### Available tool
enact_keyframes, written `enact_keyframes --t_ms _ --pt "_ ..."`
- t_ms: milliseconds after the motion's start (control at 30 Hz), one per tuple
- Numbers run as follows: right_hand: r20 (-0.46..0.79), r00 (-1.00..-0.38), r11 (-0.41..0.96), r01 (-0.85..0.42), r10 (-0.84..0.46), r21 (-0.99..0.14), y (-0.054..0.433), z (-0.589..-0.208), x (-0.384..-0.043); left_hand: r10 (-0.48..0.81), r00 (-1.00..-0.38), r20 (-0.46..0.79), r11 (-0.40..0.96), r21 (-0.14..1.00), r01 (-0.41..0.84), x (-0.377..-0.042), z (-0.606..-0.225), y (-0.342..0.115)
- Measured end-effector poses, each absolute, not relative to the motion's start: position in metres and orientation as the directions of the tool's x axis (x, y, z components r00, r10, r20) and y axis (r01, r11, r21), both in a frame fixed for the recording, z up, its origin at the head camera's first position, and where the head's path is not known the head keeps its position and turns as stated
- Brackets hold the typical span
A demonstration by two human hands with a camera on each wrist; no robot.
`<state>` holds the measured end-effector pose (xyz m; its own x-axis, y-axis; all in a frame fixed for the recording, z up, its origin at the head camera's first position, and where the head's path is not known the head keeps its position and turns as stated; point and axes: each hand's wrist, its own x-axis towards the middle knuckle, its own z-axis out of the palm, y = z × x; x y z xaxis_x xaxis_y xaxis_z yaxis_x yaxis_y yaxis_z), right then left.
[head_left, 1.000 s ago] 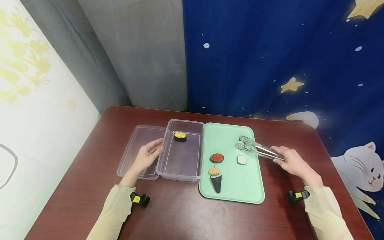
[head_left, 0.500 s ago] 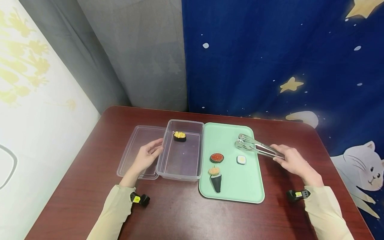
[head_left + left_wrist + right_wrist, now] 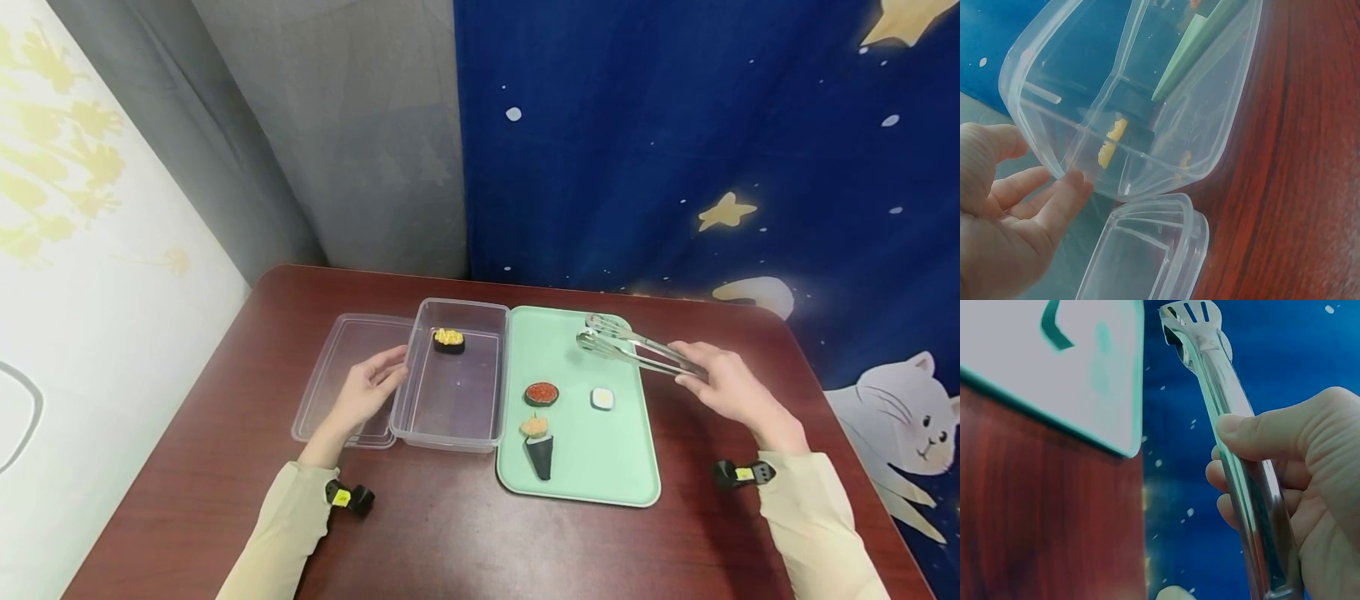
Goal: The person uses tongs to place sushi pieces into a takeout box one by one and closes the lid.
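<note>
My left hand [image 3: 372,387] rests its fingertips against the left wall of a clear plastic container [image 3: 450,442]; the fingers look relaxed in the left wrist view. Inside the container lies a corn-topped sushi piece [image 3: 449,341] wrapped in black. My right hand [image 3: 723,383] grips metal tongs [image 3: 1235,425], thumb on one arm and fingers round the other. The tongs' heads hover over the far right of a mint-green tray [image 3: 577,467]. Something small and dark shows between the heads in the right wrist view. On the tray lie red roe sushi [image 3: 542,394], a white roll piece [image 3: 602,398] and a cone hand roll [image 3: 540,454].
A clear lid [image 3: 330,375] lies left of the container, partly beneath it and my left hand. The brown table [image 3: 420,533] extends in front of both. Blue and grey curtains [image 3: 637,150] hang behind the far edge.
The tongs have risen and moved slightly toward the far left with my right hand, lifting from the tray's right side. My left hand, the container and the other sushi pieces stay put.
</note>
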<state>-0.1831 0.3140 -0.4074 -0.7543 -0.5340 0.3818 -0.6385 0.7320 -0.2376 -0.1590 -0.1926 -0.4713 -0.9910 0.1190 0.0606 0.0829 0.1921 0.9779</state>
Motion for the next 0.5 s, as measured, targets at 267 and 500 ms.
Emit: enact_keyframes --t_ms 267,500 --pt "0.395 -0.742 0.712 -0.655 -0.542 -0.253 0.296 -0.392 -0.187 0.116 -0.992 0.058 0.196 0.977 0.08 -0.159 -0.472 -0.192" --pt "0.388 -0.739 0.692 -0.664 -0.55 -0.284 0.278 -0.386 -0.193 0.114 -0.992 0.062 0.206 0.975 0.084 -0.159 -0.472 -0.193"
